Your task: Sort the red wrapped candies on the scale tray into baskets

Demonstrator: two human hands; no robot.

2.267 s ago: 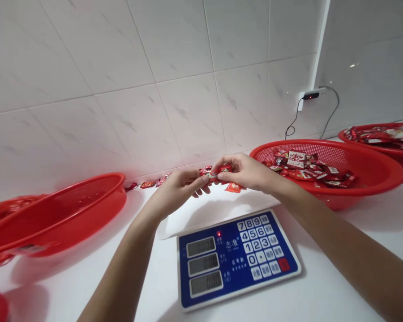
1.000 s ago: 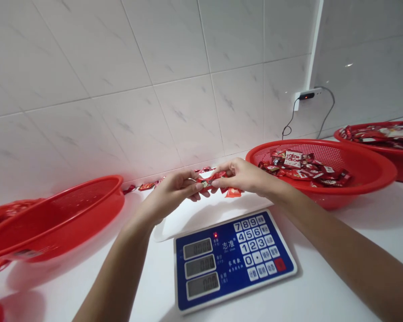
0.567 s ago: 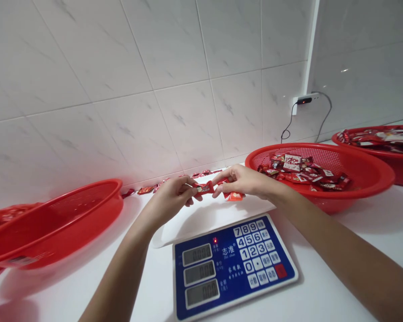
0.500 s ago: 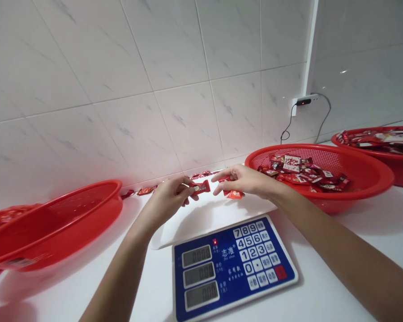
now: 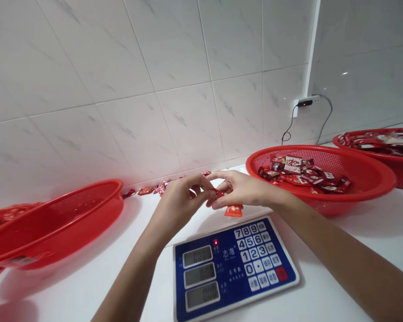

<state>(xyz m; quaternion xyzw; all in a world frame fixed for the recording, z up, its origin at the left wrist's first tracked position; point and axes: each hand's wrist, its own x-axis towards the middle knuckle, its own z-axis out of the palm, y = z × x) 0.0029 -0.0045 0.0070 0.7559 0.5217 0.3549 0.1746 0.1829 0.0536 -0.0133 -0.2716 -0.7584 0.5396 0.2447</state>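
Observation:
My left hand (image 5: pixel 188 197) and my right hand (image 5: pixel 243 188) meet above the white pan (image 5: pixel 188 223) of a digital scale (image 5: pixel 233 264). Pinched between my left fingertips is a small red wrapped candy (image 5: pixel 219 193), mostly covered by fingers and touching my right fingers. Bent round more wrapped candy, my right hand lets an orange-red candy packet (image 5: pixel 234 210) stick out below its palm. How many packets lie in that hand is hidden. The scale's display (image 5: pixel 198 256) is lit and shows zeros.
A red basket (image 5: pixel 372 176) of wrapped candies stands close on the right, with another filled red basket (image 5: pixel 398 163) behind it. On the left is a red basket (image 5: pixel 100 214). Loose candies (image 5: pixel 146 191) lie along the wall. A cable (image 5: pixel 290 127) hangs from a power strip (image 5: pixel 312 99).
My left hand has carried its candy rightward to my right hand. The right fingers, stretched out before, have curled in around the candies, and the orange-red packet hangs lower.

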